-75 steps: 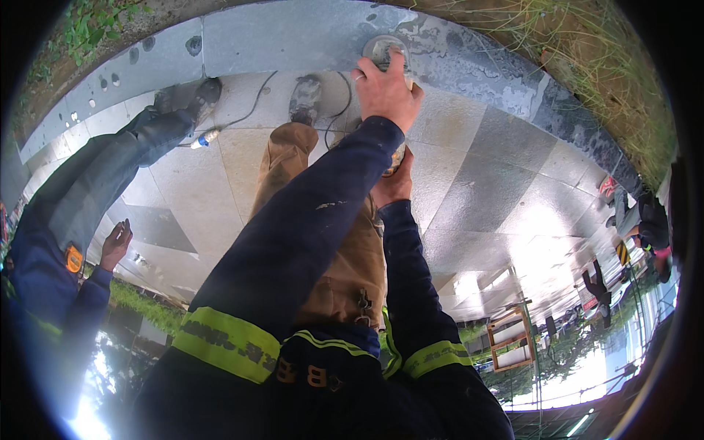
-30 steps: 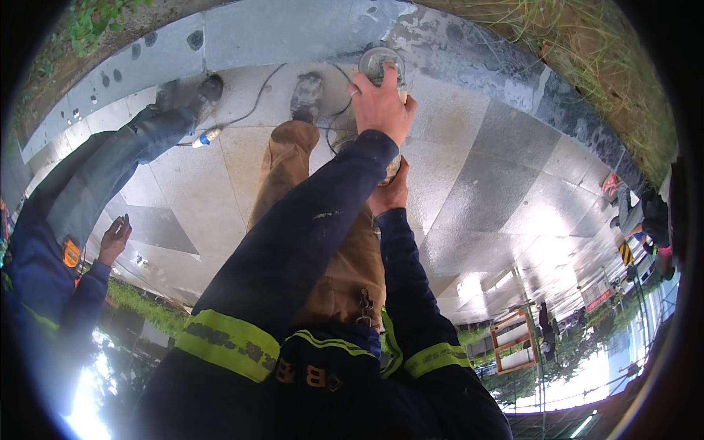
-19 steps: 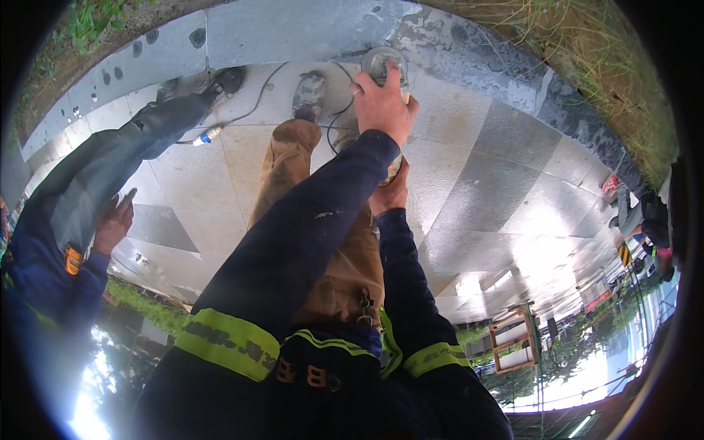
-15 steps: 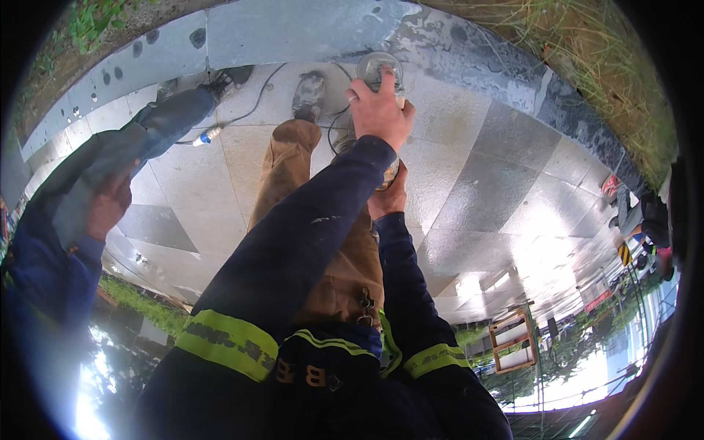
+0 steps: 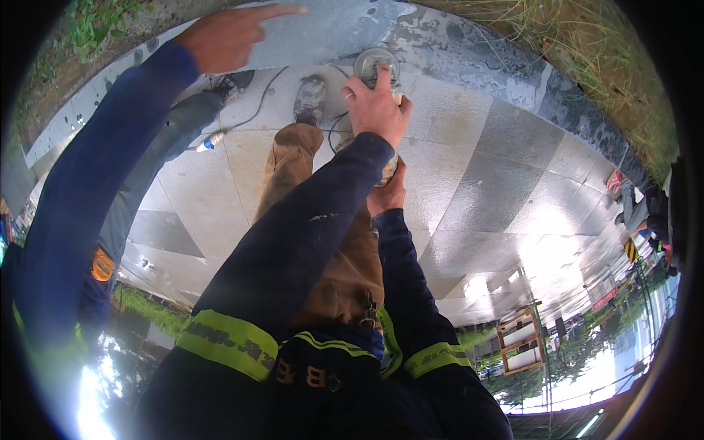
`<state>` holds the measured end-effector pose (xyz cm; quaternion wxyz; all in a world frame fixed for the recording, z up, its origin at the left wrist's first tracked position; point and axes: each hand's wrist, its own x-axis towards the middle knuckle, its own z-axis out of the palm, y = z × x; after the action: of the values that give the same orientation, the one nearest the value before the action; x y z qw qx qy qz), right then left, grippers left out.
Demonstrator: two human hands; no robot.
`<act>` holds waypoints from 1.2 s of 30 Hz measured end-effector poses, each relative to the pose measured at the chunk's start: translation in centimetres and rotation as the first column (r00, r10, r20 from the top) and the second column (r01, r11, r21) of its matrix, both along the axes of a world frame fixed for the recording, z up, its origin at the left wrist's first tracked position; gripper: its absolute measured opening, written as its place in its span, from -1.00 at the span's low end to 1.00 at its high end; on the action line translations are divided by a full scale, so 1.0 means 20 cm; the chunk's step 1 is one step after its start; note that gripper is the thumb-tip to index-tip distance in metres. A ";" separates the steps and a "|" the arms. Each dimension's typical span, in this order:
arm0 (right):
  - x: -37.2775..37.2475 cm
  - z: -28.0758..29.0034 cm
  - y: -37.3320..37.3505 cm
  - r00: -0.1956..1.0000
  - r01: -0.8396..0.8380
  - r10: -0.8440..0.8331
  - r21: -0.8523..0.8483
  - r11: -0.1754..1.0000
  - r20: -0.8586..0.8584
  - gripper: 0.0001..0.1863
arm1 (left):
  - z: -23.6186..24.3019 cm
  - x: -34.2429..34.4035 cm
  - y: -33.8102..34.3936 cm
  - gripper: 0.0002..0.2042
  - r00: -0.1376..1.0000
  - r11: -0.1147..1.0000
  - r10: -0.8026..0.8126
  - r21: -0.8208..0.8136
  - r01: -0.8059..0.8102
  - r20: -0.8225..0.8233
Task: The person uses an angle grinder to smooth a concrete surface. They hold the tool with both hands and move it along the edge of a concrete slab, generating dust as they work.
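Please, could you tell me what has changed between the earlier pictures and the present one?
The co-worker's hand, earlier low at the left, is now raised with one finger stretched out over the grey stone edging. The round-headed tool has shifted slightly left and back toward the wearer. Nothing was let go: the left hand and right hand still hold the tool. The blue-and-white connector stayed on the paving.

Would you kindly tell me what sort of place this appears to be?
It looks like an outdoor paved area, perhaps a work site: there is stone paving with grass alongside, a blue-and-white cable plug lying on the slabs, and reflective bands on the person's sleeves.
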<state>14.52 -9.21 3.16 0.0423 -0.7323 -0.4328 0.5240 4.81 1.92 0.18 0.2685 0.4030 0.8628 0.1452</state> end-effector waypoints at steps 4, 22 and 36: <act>0.02 0.02 0.04 0.999 0.042 -0.043 0.031 0.999 0.022 -0.05 | 0.01 0.03 0.08 -0.28 0.997 0.999 -0.039 0.024 0.037 0.060; -0.06 0.07 0.21 0.997 0.034 -0.029 0.084 0.996 -0.066 -0.05 | 0.07 -0.06 0.22 -0.29 0.998 0.978 0.053 0.199 -0.058 0.033; -0.18 -0.01 0.32 1.000 0.003 -0.004 -0.027 1.000 -0.030 -0.05 | -0.01 -0.19 0.32 -0.31 0.999 0.998 0.033 0.054 -0.033 0.007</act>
<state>10.98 -2.77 3.00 0.0396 -0.7256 -0.4237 0.5407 1.02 8.26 0.01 0.2577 0.3954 0.8642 0.1744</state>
